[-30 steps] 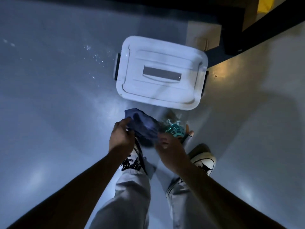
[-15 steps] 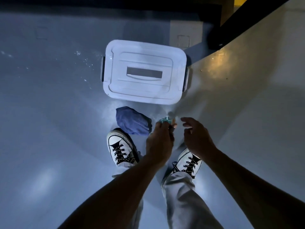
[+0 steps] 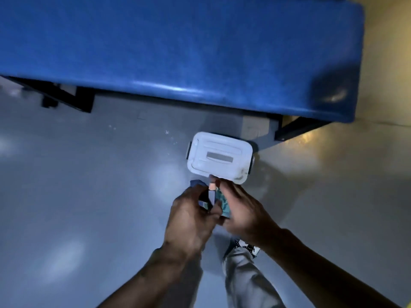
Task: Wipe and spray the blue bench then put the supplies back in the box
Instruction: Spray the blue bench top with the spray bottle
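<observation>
The blue bench (image 3: 178,52) fills the top of the view. Below its front edge, on the grey floor, sits the white box (image 3: 219,160) with its lid closed. My left hand (image 3: 189,216) and my right hand (image 3: 242,210) meet in front of the box, both closed around a small spray bottle (image 3: 223,203) with a teal pattern and a pinkish cap. A corner of the blue cloth (image 3: 195,182) shows past my left knuckles; whether it is held or lies on the floor I cannot tell.
Black bench legs (image 3: 66,98) stand at the left and right under the seat. A pale block (image 3: 255,130) sits behind the box. My trouser leg and shoe (image 3: 244,245) are below my hands. A yellowish wall (image 3: 387,63) lies to the right.
The view has pulled up and back, bringing the bench into sight. My right hand, open beside the bottle before, now grips it together with my left. The cloth is mostly hidden behind my left hand.
</observation>
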Demonstrator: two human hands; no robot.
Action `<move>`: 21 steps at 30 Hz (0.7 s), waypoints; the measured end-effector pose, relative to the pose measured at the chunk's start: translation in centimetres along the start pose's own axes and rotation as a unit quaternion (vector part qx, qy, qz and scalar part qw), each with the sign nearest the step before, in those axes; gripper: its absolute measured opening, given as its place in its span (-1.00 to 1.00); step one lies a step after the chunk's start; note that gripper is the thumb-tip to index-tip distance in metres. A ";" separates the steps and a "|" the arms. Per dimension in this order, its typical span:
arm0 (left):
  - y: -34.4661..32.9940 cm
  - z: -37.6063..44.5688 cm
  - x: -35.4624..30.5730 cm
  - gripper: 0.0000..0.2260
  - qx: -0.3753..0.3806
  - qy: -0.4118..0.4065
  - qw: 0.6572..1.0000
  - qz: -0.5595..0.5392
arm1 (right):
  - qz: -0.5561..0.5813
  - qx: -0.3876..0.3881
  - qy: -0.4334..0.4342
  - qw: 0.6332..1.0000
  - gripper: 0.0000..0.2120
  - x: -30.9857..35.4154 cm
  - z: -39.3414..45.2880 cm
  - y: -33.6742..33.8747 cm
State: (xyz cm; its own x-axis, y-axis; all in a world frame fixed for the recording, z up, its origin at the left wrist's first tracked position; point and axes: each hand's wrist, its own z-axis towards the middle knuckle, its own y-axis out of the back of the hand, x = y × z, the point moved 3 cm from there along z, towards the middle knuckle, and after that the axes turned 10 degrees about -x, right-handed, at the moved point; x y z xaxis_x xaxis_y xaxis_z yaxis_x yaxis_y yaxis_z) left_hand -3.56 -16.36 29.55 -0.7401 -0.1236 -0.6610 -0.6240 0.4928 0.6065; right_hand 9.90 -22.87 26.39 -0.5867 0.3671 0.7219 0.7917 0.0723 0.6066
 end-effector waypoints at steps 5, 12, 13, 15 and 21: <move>16.2 -3.3 -8.8 -0.89 -0.065 0.000 0.997 -0.036 | -0.010 -0.028 0.045 0.999 -0.21 16.5 0.9 7.2; 35.1 -4.4 -11.5 -0.85 -0.115 -0.079 0.988 -0.070 | -0.021 -0.082 0.097 0.992 -0.29 35.8 3.9 9.8; 37.6 -4.1 -11.3 -0.87 -0.125 -0.094 0.984 -0.082 | -0.012 -0.082 0.095 0.992 -0.28 38.0 4.6 9.6; 42.3 -3.0 -10.2 -0.86 -0.155 -0.099 0.973 -0.139 | 0.002 -0.099 0.099 0.990 -0.26 42.2 5.7 9.2; 50.2 3.6 -5.1 -0.76 -0.143 0.088 0.930 -0.326 | 0.037 -0.087 0.157 0.983 -0.28 53.4 9.7 7.4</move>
State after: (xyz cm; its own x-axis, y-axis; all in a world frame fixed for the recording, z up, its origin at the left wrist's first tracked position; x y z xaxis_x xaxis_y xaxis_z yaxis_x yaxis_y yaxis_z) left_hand -30.25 12.11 61.77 -0.1948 -0.4674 -0.8623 -0.9772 0.0166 0.2118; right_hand -13.94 6.25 66.17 -0.5731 0.0588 0.8173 0.8097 -0.1130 0.5759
